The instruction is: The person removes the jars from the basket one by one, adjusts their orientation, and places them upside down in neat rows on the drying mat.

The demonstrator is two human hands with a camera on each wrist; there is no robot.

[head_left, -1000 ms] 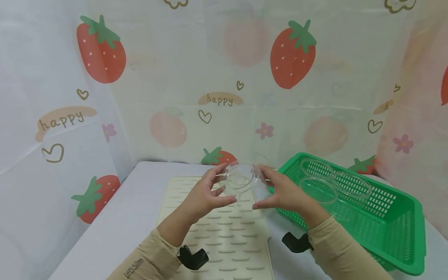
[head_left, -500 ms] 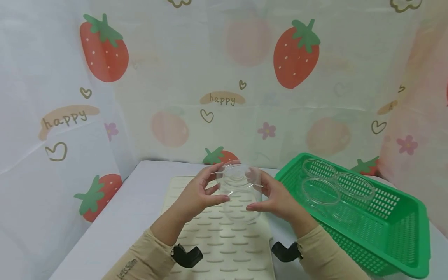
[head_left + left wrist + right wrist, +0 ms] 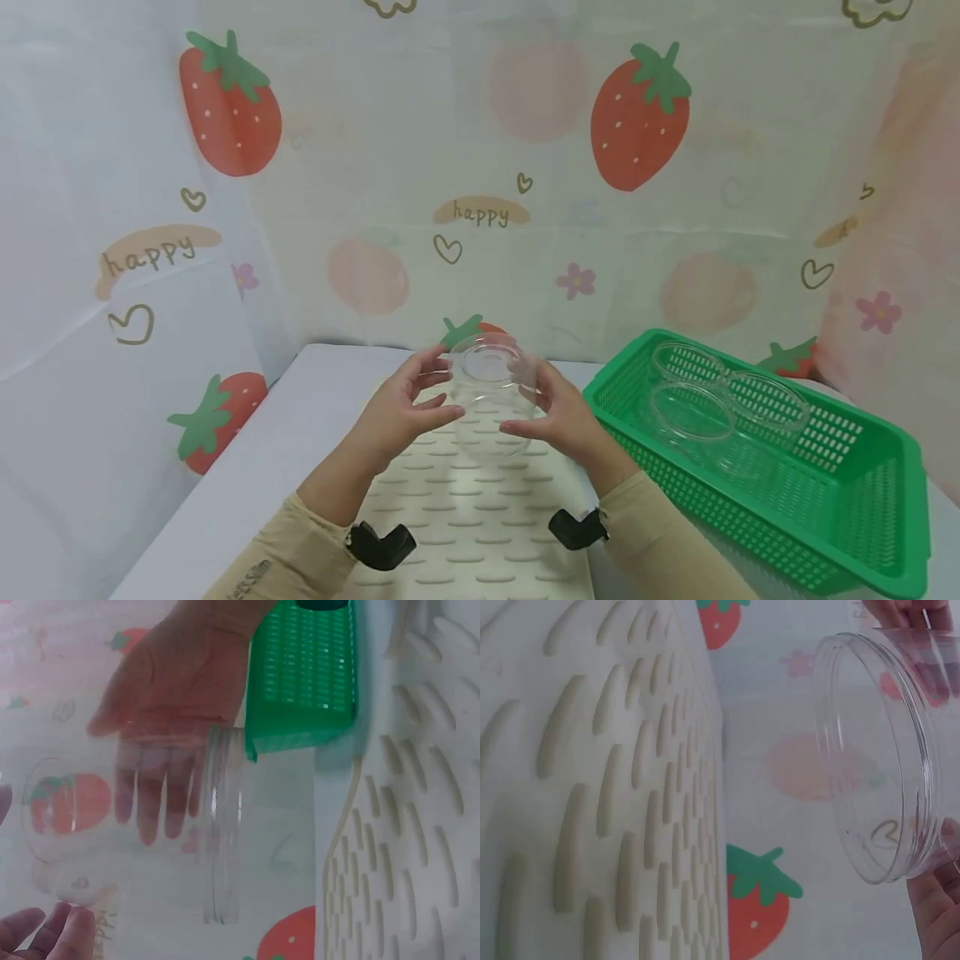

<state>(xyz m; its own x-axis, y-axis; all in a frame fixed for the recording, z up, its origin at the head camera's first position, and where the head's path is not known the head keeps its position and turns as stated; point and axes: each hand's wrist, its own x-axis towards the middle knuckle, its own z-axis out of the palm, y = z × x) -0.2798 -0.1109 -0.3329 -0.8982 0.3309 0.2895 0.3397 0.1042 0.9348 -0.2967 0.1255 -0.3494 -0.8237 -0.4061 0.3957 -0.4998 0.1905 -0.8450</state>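
Both hands hold one clear jar (image 3: 491,392) between them, above the far half of the cream ribbed mat (image 3: 480,517). The left hand (image 3: 401,408) has thumb and fingers curled against the jar's left side; the right hand (image 3: 558,414) cups its right side with fingers spread along the wall. The jar is off the mat, base uppermost and mouth facing down toward the mat. In the right wrist view the open rim (image 3: 870,750) shows clearly, and nothing shows inside.

Edges and room: the mat lies on a white surface (image 3: 247,483), with bare surface to its left up to the strawberry-print curtain (image 3: 225,108). The mat beneath the jar carries nothing. On the right, the near-left corner of the green basket (image 3: 847,517) stands just beside the mat's edge and close to the right hand.

Other things: three clear round containers (image 3: 690,412) sit together in the far end of the basket, touching or nearly so; the basket's near end shows only mesh.

Limits of view: the jar's outline is faint against the curtain, and where its lower rim ends is hard to fix in the head view. The left wrist view shows the right hand through the jar wall (image 3: 172,817). The mat's near edge and the basket's near-right corner are cut off by the frame.
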